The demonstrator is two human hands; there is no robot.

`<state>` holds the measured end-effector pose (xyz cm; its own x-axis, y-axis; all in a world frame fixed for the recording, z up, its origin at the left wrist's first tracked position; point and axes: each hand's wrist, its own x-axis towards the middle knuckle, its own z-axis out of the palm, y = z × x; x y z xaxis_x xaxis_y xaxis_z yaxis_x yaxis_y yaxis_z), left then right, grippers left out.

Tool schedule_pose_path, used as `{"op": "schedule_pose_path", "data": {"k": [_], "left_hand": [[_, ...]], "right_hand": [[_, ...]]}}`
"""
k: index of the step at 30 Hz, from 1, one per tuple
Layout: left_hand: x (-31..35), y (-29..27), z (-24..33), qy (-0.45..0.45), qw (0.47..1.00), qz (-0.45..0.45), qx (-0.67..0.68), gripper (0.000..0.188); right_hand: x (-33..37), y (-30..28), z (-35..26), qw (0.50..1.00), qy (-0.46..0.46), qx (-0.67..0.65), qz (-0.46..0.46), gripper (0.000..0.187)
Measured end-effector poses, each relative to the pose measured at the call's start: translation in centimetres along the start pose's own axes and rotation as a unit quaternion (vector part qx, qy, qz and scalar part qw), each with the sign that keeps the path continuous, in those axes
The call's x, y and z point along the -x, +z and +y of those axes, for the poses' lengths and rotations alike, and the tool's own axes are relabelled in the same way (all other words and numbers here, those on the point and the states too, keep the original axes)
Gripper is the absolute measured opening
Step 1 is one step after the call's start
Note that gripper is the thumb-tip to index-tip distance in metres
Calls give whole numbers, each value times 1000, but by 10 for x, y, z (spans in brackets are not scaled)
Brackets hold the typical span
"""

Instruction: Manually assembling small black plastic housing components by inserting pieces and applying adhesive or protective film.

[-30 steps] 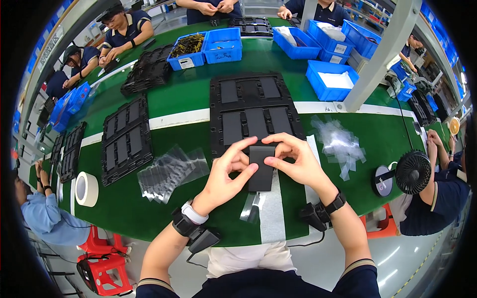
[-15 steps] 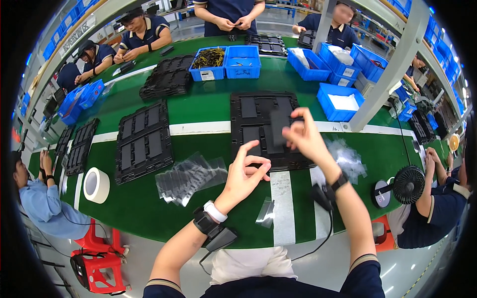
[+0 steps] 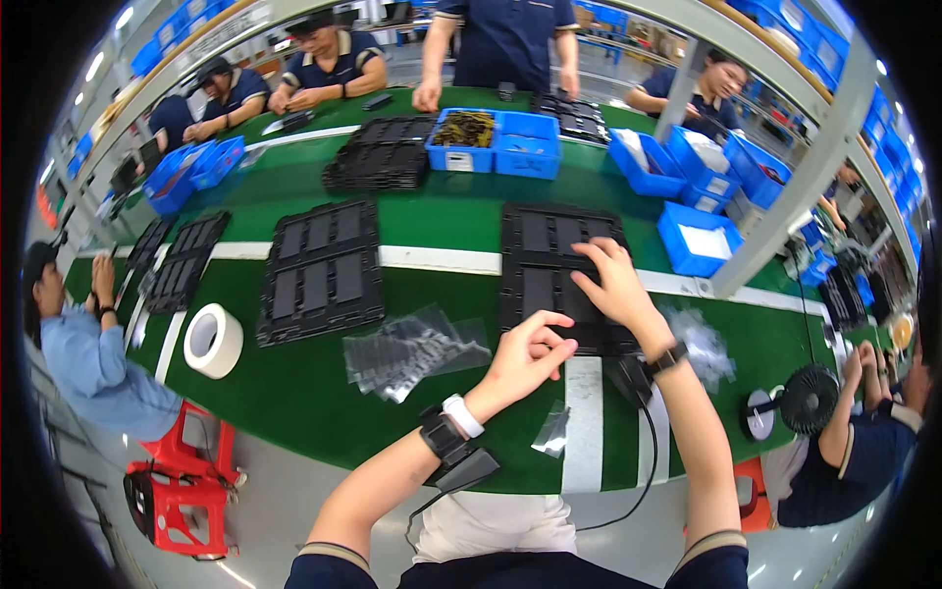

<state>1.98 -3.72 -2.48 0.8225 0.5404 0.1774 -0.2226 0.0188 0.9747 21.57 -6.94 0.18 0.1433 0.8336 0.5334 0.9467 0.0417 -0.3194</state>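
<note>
A black compartmented tray (image 3: pixel 517 316) lies in front of me, with dark grey rectangular pieces (image 3: pixel 538 289) in its slots. My right hand (image 3: pixel 620 294) is over the tray's right part, thumb and forefinger apart, fingertips close to the slots. The surface right under it is hidden. My left hand (image 3: pixel 525 363) hovers by the tray's near left corner with its fingers curled in; anything between them is hidden. Clear film strips (image 3: pixel 412 355) lie in a pile left of it. A small film piece (image 3: pixel 552 432) rests nearer me, and more film (image 3: pixel 702 348) is right of the tray.
Another filled tray (image 3: pixel 324 275) and a white tape roll (image 3: pixel 213 341) lie to the left. Blue bins (image 3: pixel 527 162) and stacked trays (image 3: pixel 378 177) stand farther back. A metal post (image 3: pixel 785 196) and black fan (image 3: pixel 810 398) are at the right. Co-workers sit and stand around the table.
My right hand has lowered to the tray; the dark grey rectangular piece it held above the tray no longer shows in its fingers. My left hand's forefinger has curled down. The view has shifted.
</note>
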Motion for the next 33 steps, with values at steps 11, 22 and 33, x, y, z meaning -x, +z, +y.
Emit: {"op": "schedule_pose_path", "data": {"k": [11,22,33], "left_hand": [[58,-49,81,163,937,129,-280,12],[228,-309,117,-191,508,286,-790,47],[96,-114,131,167,738,186,-627,29]], "right_hand": [[54,-11,-38,974,4,-205,99,16],[50,-10,-58,976,-61,-193,81,12],[51,-13,-70,950,-29,-290,109,9]]}}
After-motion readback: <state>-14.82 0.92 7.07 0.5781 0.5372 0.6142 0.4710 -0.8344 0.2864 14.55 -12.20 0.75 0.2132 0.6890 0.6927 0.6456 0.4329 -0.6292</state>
